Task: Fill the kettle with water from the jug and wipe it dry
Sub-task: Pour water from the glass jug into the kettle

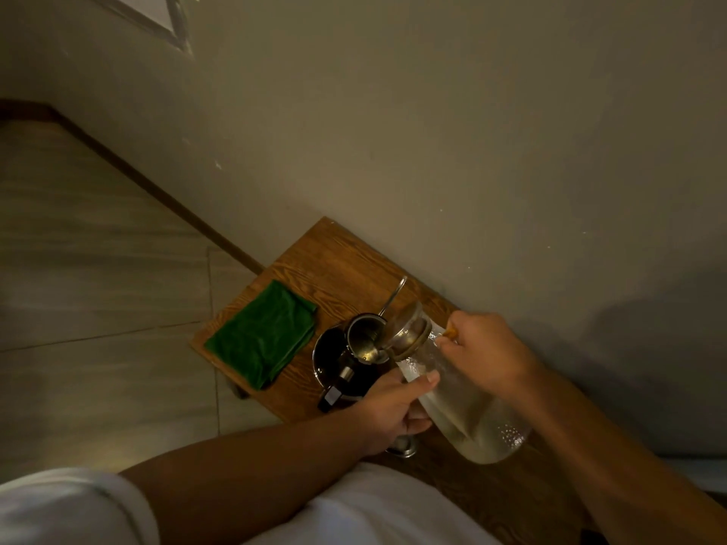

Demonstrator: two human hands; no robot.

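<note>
The jug (468, 407), clear glass with water and bubbles inside, lies steeply tipped; its long axis runs from its base at lower right up-left to its mouth, which points at the kettle's opening; a band rings its neck, and its lid hangs open above the mouth. The kettle (356, 359) stands on the table (322, 261) just left of the jug, a dark, shiny body with a metal-lined opening facing up and toward the jug's lip; the lip sits right at the opening's edge, and whether they touch cannot be told; a thin wire handle rises from the kettle toward the wall; a dark handle with a small pale tag points down-left, and nothing on the tag can be read. No writing shows on jug or kettle.

The right hand (488, 356) comes in from lower right, forearm slanting up-left, fingers curled closed over the jug's upper side near the neck; the left hand (393, 411) reaches from lower left, fingers wrapped under the jug's body, thumb laid across the glass.

A folded green cloth (263, 334) lies flat at the table's left corner, apart from the kettle; the table stands against a plain wall (432, 131), with pale floor (98, 269) to the left.
</note>
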